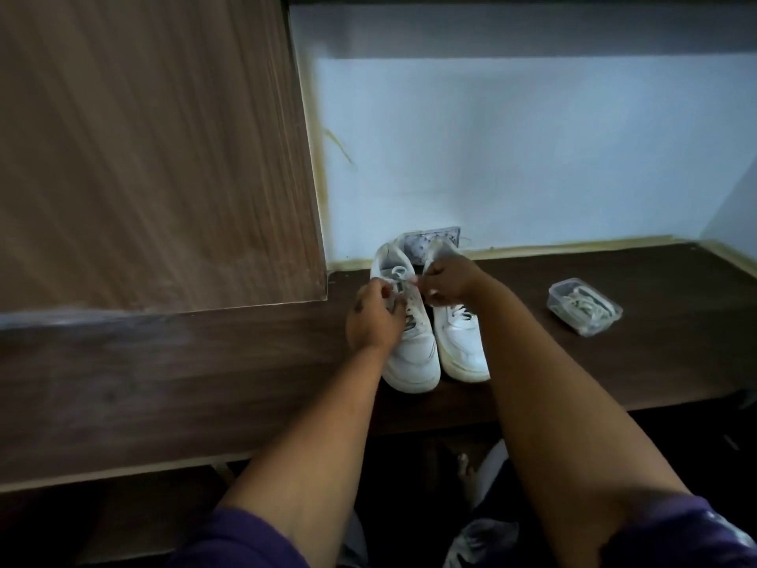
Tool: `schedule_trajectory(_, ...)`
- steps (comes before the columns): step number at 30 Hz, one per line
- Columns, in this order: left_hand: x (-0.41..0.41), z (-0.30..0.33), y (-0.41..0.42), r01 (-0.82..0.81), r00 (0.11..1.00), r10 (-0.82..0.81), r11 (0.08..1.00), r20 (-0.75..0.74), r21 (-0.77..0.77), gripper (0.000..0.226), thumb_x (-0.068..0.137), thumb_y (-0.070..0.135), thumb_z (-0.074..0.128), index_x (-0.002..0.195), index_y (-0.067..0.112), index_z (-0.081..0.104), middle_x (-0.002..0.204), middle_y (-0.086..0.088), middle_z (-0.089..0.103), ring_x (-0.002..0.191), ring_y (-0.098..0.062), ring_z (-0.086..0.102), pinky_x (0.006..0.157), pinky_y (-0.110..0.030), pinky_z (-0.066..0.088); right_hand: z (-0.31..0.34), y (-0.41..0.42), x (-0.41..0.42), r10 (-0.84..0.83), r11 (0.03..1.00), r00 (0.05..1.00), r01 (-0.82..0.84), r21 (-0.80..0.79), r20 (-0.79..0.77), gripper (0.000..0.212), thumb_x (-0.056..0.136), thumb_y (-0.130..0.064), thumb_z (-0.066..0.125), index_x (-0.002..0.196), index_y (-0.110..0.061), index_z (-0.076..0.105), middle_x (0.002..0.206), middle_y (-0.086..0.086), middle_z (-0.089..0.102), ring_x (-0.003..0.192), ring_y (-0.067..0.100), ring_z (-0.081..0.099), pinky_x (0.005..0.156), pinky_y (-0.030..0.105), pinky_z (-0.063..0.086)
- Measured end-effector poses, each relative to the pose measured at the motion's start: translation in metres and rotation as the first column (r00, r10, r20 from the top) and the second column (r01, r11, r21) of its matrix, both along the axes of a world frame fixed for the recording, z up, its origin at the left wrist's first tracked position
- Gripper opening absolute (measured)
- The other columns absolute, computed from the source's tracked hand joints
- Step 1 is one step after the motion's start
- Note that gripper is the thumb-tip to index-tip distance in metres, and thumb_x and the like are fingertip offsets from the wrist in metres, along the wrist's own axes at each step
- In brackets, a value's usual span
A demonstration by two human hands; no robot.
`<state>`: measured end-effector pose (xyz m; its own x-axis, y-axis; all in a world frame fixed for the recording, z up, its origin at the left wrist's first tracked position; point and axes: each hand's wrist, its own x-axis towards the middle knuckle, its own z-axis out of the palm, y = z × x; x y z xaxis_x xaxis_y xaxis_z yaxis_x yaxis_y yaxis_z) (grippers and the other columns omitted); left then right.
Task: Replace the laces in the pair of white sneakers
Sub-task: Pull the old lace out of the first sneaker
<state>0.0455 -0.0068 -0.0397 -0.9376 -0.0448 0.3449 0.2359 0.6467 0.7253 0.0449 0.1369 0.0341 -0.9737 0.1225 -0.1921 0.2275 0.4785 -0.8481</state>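
Two white sneakers stand side by side on a dark wooden desk (614, 362), toes toward me. The left sneaker (413, 358) has a white lace (398, 273) looped at its top eyelets. My left hand (375, 317) lies over that shoe's left side, its fingers pinching the lace. My right hand (446, 282) reaches across the top of the right sneaker (461, 346) and pinches the other end of the same lace above the left shoe's tongue. The right sneaker's own lacing is partly hidden under my right hand.
A clear plastic box (585, 307) holding coiled laces sits on the desk to the right of the shoes. A tall wooden cabinet panel (155, 157) rises on the left. A pale wall (532, 157) with a socket plate (434, 237) backs the desk.
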Motion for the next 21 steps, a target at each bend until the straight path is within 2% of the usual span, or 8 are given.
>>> schedule_trajectory(3,0.003,0.004,0.003,0.008,0.997,0.0,0.995,0.075,-0.104,0.026,0.09,0.03,0.058,0.115,0.023,0.059,0.119,-0.003,0.059,0.105,-0.026,0.061,0.082,-0.031,0.045,0.014,0.002,0.01,0.093,0.973,0.995,-0.081,0.216,-0.047,0.032,0.089,-0.029,0.066,0.078,0.0,0.064,0.082,0.021,0.068,0.074,0.026,0.061,0.075,0.038,0.051)
schedule_trajectory(7,0.007,0.016,0.004,0.013,0.974,0.012,0.994,0.228,-0.107,0.032,0.091,0.027,0.056,0.123,0.027,0.06,0.129,0.0,0.059,0.114,-0.026,0.058,0.089,-0.029,0.046,0.002,0.005,0.033,0.172,0.943,0.978,-0.128,0.308,-0.119,0.033,0.088,-0.029,0.067,0.089,0.004,0.066,0.092,0.019,0.068,0.087,0.029,0.063,0.083,0.042,0.051)
schedule_trajectory(10,0.009,0.028,0.004,0.052,0.95,-0.009,0.99,0.312,-0.128,0.034,0.089,0.027,0.059,0.123,0.028,0.06,0.128,0.001,0.06,0.115,-0.025,0.058,0.093,-0.029,0.047,0.007,0.015,0.046,0.202,0.979,0.974,-0.199,0.033,-0.105,0.02,0.087,-0.025,0.069,0.083,-0.006,0.064,0.083,0.008,0.063,0.081,0.019,0.058,0.074,0.034,0.049)
schedule_trajectory(12,0.004,0.035,0.002,0.067,0.924,-0.027,0.993,0.382,-0.093,0.029,0.087,0.024,0.061,0.116,0.026,0.064,0.121,-0.001,0.065,0.11,-0.024,0.061,0.095,-0.032,0.049,0.015,0.023,0.056,0.248,0.931,0.96,-0.274,-0.243,-0.13,0.007,0.088,-0.016,0.066,0.085,-0.011,0.064,0.092,0.004,0.064,0.092,0.018,0.058,0.081,0.03,0.046)
schedule_trajectory(14,0.0,0.042,0.001,0.065,0.896,-0.062,0.998,0.44,0.009,0.022,0.085,0.017,0.061,0.105,0.021,0.068,0.112,-0.005,0.069,0.102,-0.024,0.064,0.093,-0.036,0.052,0.022,0.03,0.064,0.218,0.797,0.951,-0.302,-0.522,-0.218,0.008,0.089,-0.009,0.06,0.083,-0.014,0.062,0.107,0.001,0.066,0.106,0.017,0.057,0.093,0.034,0.043)
schedule_trajectory(16,0.001,0.044,0.002,0.056,0.894,-0.068,0.998,0.444,0.04,0.015,0.084,0.016,0.062,0.097,0.019,0.069,0.103,-0.005,0.07,0.094,-0.022,0.065,0.085,-0.033,0.054,0.028,0.034,0.068,0.276,0.568,0.915,-0.403,-0.717,-0.295,0.012,0.09,-0.011,0.056,0.079,-0.015,0.058,0.114,0.007,0.066,0.118,0.023,0.054,0.104,0.041,0.039)
schedule_trajectory(19,0.007,0.032,0.004,-0.009,0.919,0.013,1.0,0.395,-0.013,0.019,0.084,0.033,0.067,0.1,0.024,0.064,0.1,0.001,0.068,0.093,-0.021,0.063,0.074,-0.024,0.044,0.03,0.029,0.069,0.404,0.356,0.844,-0.5,-0.79,-0.352,0.007,0.086,-0.013,0.06,0.079,-0.013,0.061,0.101,0.017,0.069,0.123,0.035,0.054,0.108,0.044,0.038)
schedule_trajectory(21,0.006,0.025,0.006,-0.008,0.935,0.015,1.0,0.355,-0.022,0.031,0.079,0.041,0.07,0.105,0.026,0.063,0.109,0.002,0.067,0.101,-0.023,0.063,0.074,-0.023,0.042,0.026,0.023,0.068,0.479,0.42,0.834,-0.491,-0.763,-0.274,0.011,0.085,-0.017,0.06,0.077,-0.013,0.066,0.098,0.02,0.07,0.116,0.033,0.059,0.107,0.044,0.041)
